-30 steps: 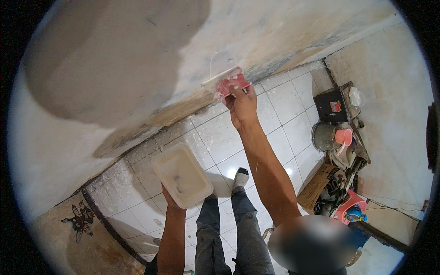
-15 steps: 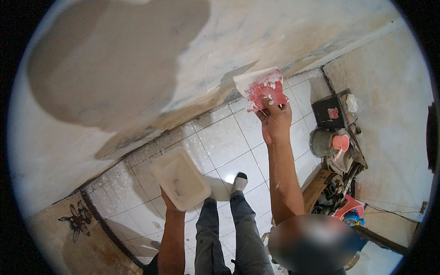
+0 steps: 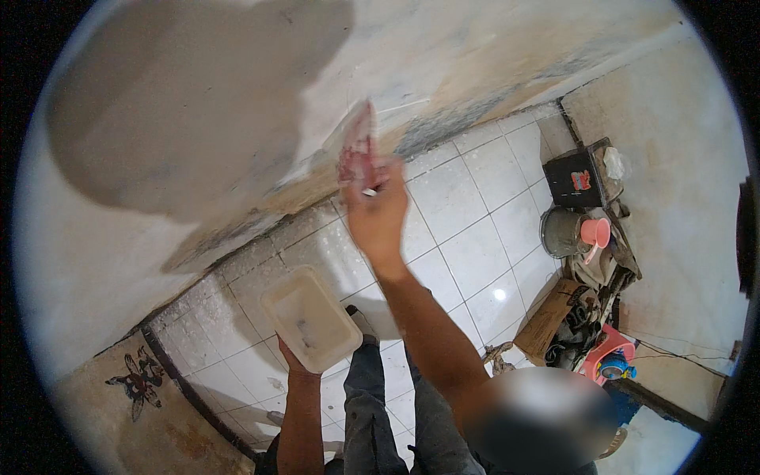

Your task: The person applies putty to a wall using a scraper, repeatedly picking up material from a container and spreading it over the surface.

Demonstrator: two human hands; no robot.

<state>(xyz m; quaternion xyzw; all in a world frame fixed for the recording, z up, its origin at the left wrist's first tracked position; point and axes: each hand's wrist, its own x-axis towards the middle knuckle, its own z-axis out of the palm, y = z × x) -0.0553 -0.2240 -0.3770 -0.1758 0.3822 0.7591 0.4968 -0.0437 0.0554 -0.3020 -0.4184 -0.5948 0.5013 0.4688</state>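
My right hand (image 3: 378, 226) is closed round a red putty spreader (image 3: 359, 152) smeared with white, blurred by motion. The spreader is turned nearly edge-on and its far edge is at the patchy, stained wall (image 3: 467, 67); whether it touches cannot be told. Low on the left, my left hand (image 3: 297, 362) grips the near end of a cream rectangular tub (image 3: 340, 348), its fingers mostly hidden beneath. Greyish smudges show on the tub's pale inside.
White floor tiles (image 3: 475, 214) with pale splatter run along the wall's foot. To the right stand a black box (image 3: 571, 184), a grey bucket (image 3: 560, 231) with a pink dipper (image 3: 595, 232), and a cardboard box (image 3: 546, 321) beside piled cloths. A blurred round patch covers the lower right.
My right hand has swung left with the spreader, which has turned from broad face to nearly edge-on by the wall. The tub in my left hand has hardly moved.
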